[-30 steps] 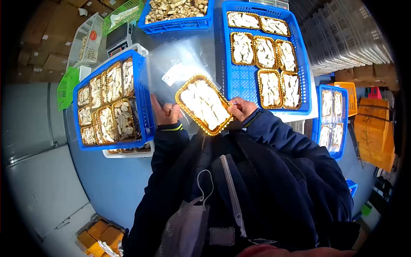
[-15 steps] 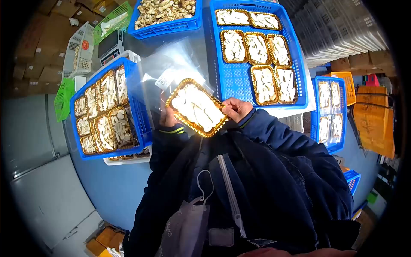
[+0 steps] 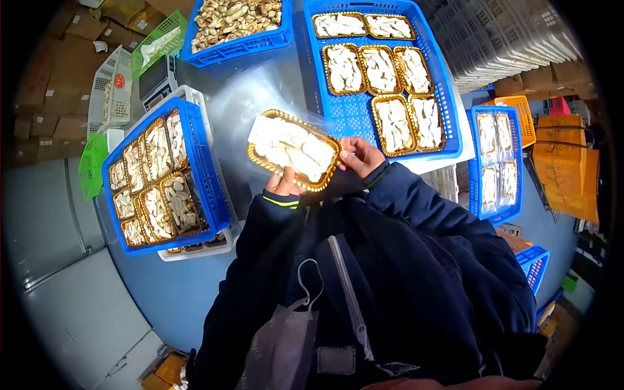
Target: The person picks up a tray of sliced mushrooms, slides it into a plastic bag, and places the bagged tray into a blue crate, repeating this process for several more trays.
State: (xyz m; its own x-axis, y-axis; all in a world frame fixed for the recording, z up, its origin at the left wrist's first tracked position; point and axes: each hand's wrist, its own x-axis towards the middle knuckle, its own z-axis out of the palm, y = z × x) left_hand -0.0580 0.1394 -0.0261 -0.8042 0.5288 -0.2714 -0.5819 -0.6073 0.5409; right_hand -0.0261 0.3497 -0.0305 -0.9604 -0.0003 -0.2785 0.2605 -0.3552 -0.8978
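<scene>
In front of my chest is a gold-rimmed tray of pale sliced mushrooms [image 3: 296, 151], held tilted between my two hands. My left hand [image 3: 284, 183] grips its near left edge, thumb on top and the other fingers partly hidden below. At the right corner, my right hand [image 3: 361, 157] pinches the rim with bent fingers. A clear plastic bag [image 3: 263, 88] spreads beyond the tray and overlaps its far side, with a white label [image 3: 263, 130] at the tray's left end.
Filled mushroom trays sit in a blue crate [image 3: 354, 117] ahead right and a tilted blue crate [image 3: 218, 195] at left. Loose mushrooms fill another crate [image 3: 240, 47]. A scale [image 3: 158, 81] stands at far left. Another blue crate [image 3: 478, 188] holds packed trays at right.
My left hand has come from behind the tray to its near edge, thumb now on top. The tray has shifted slightly up and left, and the bag's label now lies over its left end.
</scene>
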